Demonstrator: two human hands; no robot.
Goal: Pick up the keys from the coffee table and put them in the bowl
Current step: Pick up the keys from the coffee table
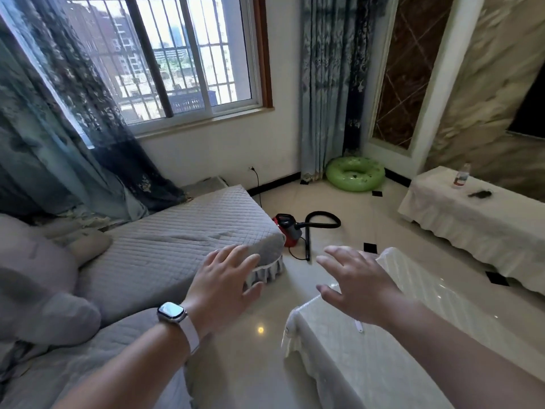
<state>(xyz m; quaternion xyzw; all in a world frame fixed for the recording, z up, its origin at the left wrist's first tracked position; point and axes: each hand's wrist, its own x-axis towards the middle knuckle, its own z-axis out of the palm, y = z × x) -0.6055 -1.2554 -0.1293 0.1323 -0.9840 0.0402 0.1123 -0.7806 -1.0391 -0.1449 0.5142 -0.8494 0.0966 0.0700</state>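
Note:
My left hand (pixel 225 286), with a watch on the wrist, hovers with fingers spread over the floor beside the grey sofa. Fingers also spread, my right hand (pixel 358 286) hangs above the near-left corner of the coffee table (pixel 427 308), which has a glossy white cover. Neither hand holds anything. A small white object (pixel 359 326) lies on the table just under my right wrist; what it is I cannot tell. A small dark clump (pixel 480 194) lies on the far cloth-covered table (pixel 477 228); it is too small to identify. No bowl is in view.
A grey quilted sofa (pixel 177 237) fills the left side. A red vacuum cleaner (pixel 287 228) with a black hose stands on the tiled floor ahead, with a green swim ring (pixel 355 177) in the corner. A small bottle (pixel 461 176) stands on the far table.

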